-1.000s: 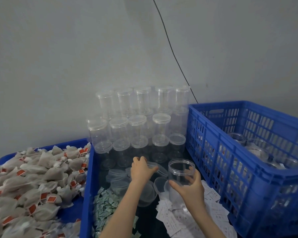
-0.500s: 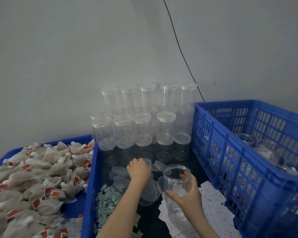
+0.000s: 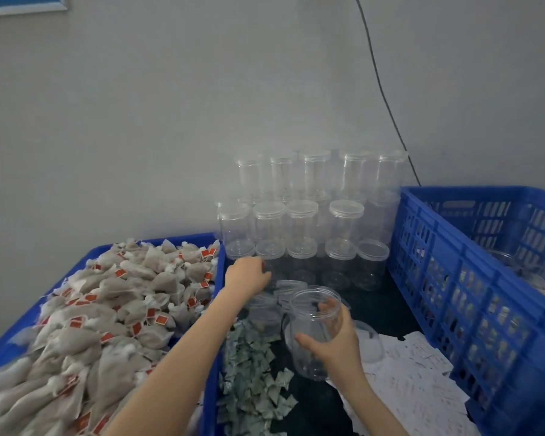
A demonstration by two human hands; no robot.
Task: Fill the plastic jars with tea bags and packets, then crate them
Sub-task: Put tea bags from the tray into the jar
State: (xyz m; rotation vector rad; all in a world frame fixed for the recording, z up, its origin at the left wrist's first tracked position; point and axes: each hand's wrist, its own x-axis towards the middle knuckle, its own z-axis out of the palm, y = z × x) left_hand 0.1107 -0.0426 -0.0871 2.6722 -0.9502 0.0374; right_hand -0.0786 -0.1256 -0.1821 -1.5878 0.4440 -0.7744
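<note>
On a dark table (image 3: 375, 306) against a grey wall (image 3: 170, 121), the right hand (image 3: 337, 338) grips an open jar (image 3: 315, 328); the left hand (image 3: 249, 278) rests curled on loose lids (image 3: 288, 286), its grip unclear.

White slips (image 3: 422, 372) bear print (perhaps red); nothing is legible.

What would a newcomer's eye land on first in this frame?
Likely the heap of beige tea bags with red tags filling the blue tray at left, and the stacked wall of clear lidded plastic jars against the back. In front, the right hand grips an open clear plastic jar beside the tall blue slatted crate.
</note>
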